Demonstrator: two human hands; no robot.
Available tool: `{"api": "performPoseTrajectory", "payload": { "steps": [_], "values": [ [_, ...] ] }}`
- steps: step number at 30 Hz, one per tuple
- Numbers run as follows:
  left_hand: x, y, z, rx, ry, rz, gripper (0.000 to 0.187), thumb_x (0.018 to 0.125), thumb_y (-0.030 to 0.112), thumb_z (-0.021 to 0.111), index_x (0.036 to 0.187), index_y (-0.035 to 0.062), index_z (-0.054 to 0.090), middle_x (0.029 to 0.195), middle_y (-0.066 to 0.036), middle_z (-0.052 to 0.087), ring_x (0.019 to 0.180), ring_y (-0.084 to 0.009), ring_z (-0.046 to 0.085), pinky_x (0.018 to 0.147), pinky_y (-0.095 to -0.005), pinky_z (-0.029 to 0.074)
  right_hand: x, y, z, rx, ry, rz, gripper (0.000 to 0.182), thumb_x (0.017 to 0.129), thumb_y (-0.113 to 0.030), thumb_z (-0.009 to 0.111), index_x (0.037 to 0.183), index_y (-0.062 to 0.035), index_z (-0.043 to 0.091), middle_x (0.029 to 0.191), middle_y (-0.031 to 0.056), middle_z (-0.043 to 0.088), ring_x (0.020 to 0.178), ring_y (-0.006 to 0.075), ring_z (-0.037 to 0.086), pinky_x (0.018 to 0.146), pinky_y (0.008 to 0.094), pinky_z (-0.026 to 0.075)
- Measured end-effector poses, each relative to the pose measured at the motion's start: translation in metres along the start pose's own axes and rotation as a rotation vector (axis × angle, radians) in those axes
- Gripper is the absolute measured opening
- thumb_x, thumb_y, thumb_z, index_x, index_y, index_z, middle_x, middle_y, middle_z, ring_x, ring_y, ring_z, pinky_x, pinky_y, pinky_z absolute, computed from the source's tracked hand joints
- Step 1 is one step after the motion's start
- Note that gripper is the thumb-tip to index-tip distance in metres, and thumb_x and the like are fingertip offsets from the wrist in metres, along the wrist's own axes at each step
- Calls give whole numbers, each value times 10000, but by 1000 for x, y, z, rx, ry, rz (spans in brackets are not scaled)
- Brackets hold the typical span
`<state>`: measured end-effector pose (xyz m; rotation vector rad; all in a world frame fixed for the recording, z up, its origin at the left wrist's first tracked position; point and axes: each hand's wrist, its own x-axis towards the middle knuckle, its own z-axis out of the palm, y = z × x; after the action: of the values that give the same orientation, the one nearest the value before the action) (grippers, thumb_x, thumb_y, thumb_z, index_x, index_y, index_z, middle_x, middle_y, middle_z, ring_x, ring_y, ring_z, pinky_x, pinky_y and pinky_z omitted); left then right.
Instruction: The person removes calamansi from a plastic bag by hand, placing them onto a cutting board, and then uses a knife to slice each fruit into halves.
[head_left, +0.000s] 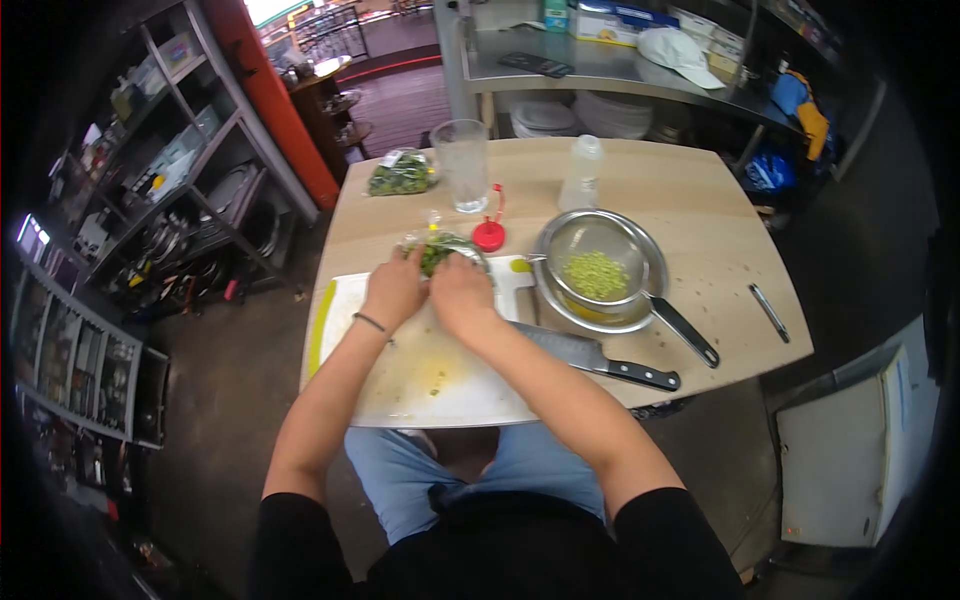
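Both hands are at the far edge of the white cutting board (385, 385), at a clear bag of green leaves (436, 250). My left hand (397, 288) touches the bag's left side, fingers pointing away from me. From the right, my right hand (461, 292) reaches the same bag; its fingertips are partly lost among leaves and plastic. A large knife (590, 357) lies on the board's right side, its black handle over the wood. Beyond it, a sieve (597, 262) with chopped green pieces (597, 275) rests in a metal bowl (650, 310).
A second bag of greens (402, 174), a glass pitcher (463, 168), a red cap (488, 236) and a squeeze bottle (582, 174) stand or lie at the back of the wooden table (700, 200). A pen (769, 313) lies right; steel shelves (215, 150) stand left.
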<state>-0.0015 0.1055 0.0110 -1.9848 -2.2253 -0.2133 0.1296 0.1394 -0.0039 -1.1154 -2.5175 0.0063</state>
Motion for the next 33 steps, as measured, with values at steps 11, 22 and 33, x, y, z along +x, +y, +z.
{"api": "performPoseTrajectory", "payload": {
  "steps": [11,22,33],
  "values": [
    [6,-10,-9,-155,-99,50,383,735,210,801,985,-43,657,972,-220,645,898,-374,668,795,-443,556,27,6,-20,-197,-179,1,212,871,-175,592,975,-17,689,953,190,690,984,313,682,800,402,562],
    [-17,-34,-24,-489,-70,166,454,724,100,782,1132,-26,630,1059,-189,604,883,-336,643,796,-402,528,39,31,-31,345,-393,-287,331,762,-63,673,1085,-38,606,1080,183,645,1020,346,633,874,452,528],
    [-43,-40,-25,-594,-65,171,320,793,84,720,1097,19,646,1075,-156,580,845,-259,638,782,-355,524,-30,2,-26,280,-172,-379,365,754,-81,701,1109,-46,625,1172,124,588,1069,281,609,869,378,541]
  ]
}}
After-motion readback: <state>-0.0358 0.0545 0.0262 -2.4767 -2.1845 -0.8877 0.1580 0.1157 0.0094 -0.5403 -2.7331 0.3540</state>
